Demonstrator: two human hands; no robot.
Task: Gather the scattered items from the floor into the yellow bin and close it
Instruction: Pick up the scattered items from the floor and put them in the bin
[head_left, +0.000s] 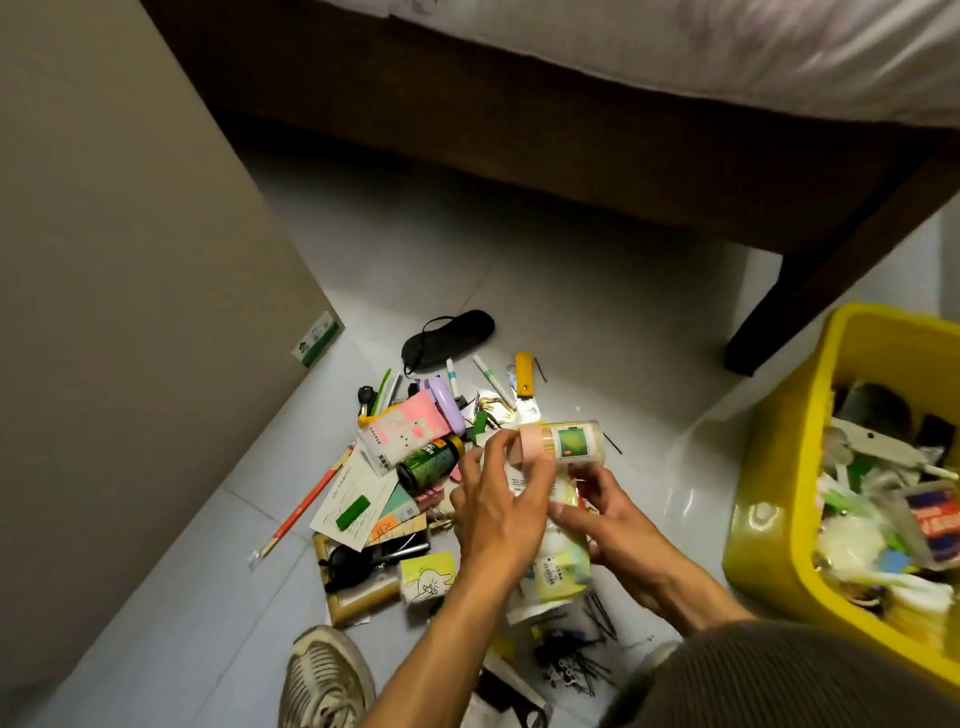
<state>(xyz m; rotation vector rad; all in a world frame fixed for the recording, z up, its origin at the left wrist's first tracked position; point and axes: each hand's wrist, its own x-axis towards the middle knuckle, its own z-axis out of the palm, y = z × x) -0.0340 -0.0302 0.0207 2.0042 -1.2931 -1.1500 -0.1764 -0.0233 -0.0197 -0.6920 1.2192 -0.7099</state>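
A heap of small items lies on the pale tiled floor: a dark green bottle (428, 462), a pink packet (402, 428), a black sleep mask (449, 332), pens, cards, a tissue pack (426, 577) and a wooden frame (358, 597). Above the heap, my left hand (501, 499) pinches a roll of pink tape (530, 447) against a clear jar with a green label (574, 441). My right hand (610, 514) grips a bundle of pale packets (558, 571) under the jar. The yellow bin (779, 467) stands at the right, open and holding several items.
A dark wooden bed frame (571, 156) with a leg (769, 332) runs across the top. A beige cabinet wall (130, 260) fills the left. My shoe (324, 680) is at the bottom, with hairpins (582, 654) scattered beside it. Red chopsticks (306, 504) lie left of the heap.
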